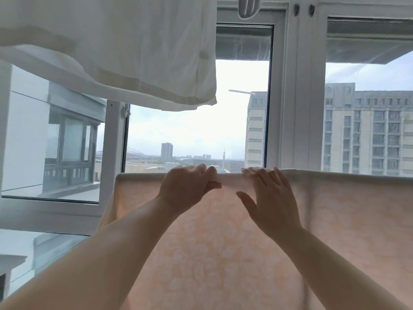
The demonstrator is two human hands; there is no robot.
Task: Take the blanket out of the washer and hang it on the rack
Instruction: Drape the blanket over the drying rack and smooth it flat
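A pale peach blanket [223,253] with a faint flower pattern hangs spread in front of me, folded over a horizontal bar that it hides. Its top fold runs from the left centre to the right edge of the view. My left hand [190,186] pinches the top fold, fingers over the far side and thumb on the near side. Just to the right, my right hand [270,198] lies flat on the blanket with its fingers spread and curled over the top fold. The washer is out of view.
A white sheet or cover [125,52] hangs overhead at the upper left. Behind the blanket stand white-framed windows [297,97], with one sash [111,157] swung open at the left. Tall buildings [368,130] stand outside.
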